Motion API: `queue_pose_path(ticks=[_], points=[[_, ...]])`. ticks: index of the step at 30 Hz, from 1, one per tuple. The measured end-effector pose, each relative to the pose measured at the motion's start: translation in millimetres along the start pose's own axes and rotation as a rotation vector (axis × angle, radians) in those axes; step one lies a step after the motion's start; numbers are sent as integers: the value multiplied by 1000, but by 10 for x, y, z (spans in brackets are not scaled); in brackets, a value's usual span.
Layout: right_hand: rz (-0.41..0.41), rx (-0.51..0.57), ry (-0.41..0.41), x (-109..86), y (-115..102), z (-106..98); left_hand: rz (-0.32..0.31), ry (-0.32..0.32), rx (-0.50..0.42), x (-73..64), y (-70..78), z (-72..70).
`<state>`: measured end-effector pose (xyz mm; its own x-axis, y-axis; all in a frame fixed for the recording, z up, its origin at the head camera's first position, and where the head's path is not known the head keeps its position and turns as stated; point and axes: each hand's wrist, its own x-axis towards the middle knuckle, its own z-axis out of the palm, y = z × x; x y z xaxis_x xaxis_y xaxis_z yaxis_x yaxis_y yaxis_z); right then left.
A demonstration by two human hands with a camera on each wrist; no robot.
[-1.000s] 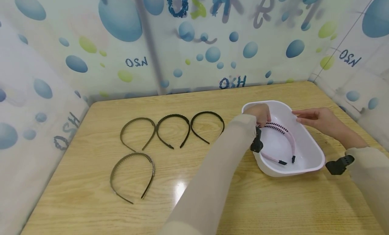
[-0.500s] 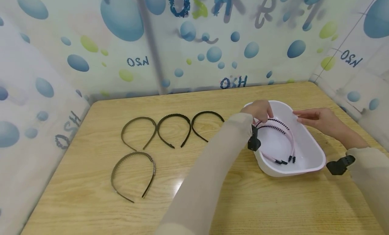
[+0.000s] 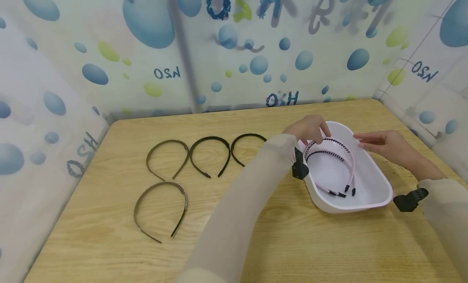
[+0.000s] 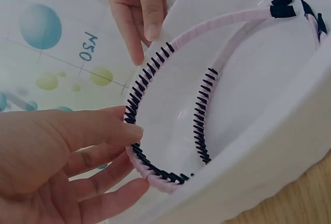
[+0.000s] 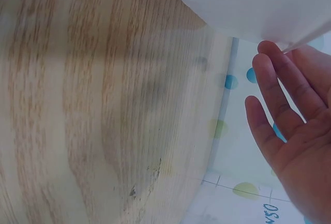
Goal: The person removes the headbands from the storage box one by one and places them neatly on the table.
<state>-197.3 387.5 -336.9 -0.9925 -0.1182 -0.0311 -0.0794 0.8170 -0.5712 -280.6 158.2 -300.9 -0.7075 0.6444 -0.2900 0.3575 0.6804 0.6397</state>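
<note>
My left hand [image 3: 310, 128] pinches a pink headband [image 4: 204, 26] with black teeth between thumb and fingers, at its curved top. That headband is tilted up inside a white plastic basin [image 3: 378, 187], its dark-tipped ends low over the bottom. A second pink headband [image 4: 199, 123] lies in the basin below it. On the far right side, my right hand [image 3: 389, 148] holds the basin's rim, thumb over the edge and fingers against the outer wall, as the right wrist view shows.
Left of the basin, two black headbands [image 3: 209, 138] lie on the wooden table [image 3: 106, 201] in a row with a brown headband [image 3: 166, 142]. Another brownish headband [image 3: 135, 210] lies in front. A patterned wall covering [image 3: 234, 83] stands behind the table.
My left hand has risen a little and moved left, lifting one pink headband away from the other in the basin. The right hand stays on the rim.
</note>
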Motion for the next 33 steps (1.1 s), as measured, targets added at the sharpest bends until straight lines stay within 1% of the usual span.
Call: queue_pose_path(ticks=[6, 10, 17, 19, 22, 27, 30, 33], points=[[22, -21, -13, 1, -24, 0, 29, 3, -13, -40, 14, -40], [27, -26, -15, 4, -31, -2, 79, 11, 1, -77, 25, -87], [40, -9, -23, -3, -30, 10, 139, 35, -29, -140, 72, -178], [52, 2, -31, -6, -32, 18, 164, 39, -20, -165, 82, -215], [65, 10, -38, -7, -34, 30, 177, 38, -9, -213, 103, -285], [64, 7, -38, -12, -37, 33, 199, 35, 14, -315, 124, -428], [62, 5, -40, -13, -40, 27, 231, 39, 32, -372, 121, -508], [60, -5, -37, -8, -43, 25, 257, 39, 28, -423, 105, -573]])
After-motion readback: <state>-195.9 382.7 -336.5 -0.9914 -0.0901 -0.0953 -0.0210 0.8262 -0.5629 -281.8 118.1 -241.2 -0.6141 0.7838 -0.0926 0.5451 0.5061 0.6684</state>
